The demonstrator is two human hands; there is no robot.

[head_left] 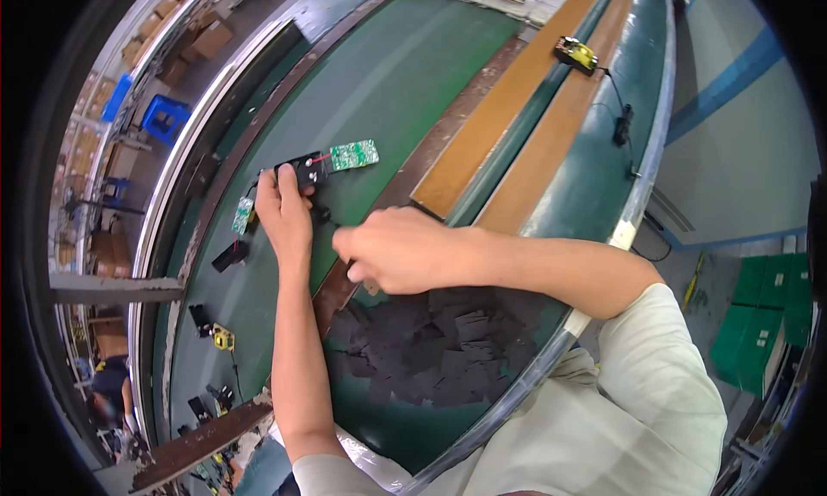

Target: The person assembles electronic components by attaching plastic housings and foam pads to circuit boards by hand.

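My left hand (286, 205) grips a black plastic casing (312, 170) over the green conveyor belt (388, 61). From the casing a red wire leads to a green circuit board (354, 155), which lies to its right. My right hand (401, 248) is closed just right of and nearer than the left; its fingers hide whatever they hold. Between the hands there is a small dark cable part (321, 214). Beside my left wrist lies another circuit board (242, 213), with a loose black casing (230, 256) below it.
A pile of thin black sheets (431, 350) spreads beneath my right forearm. Wooden boards (504, 108) run along the right side, bearing a yellow-and-black component (575, 55) with a cord. More yellow-and-black parts (223, 337) lie at lower left. Another person (112, 391) is at the far left.
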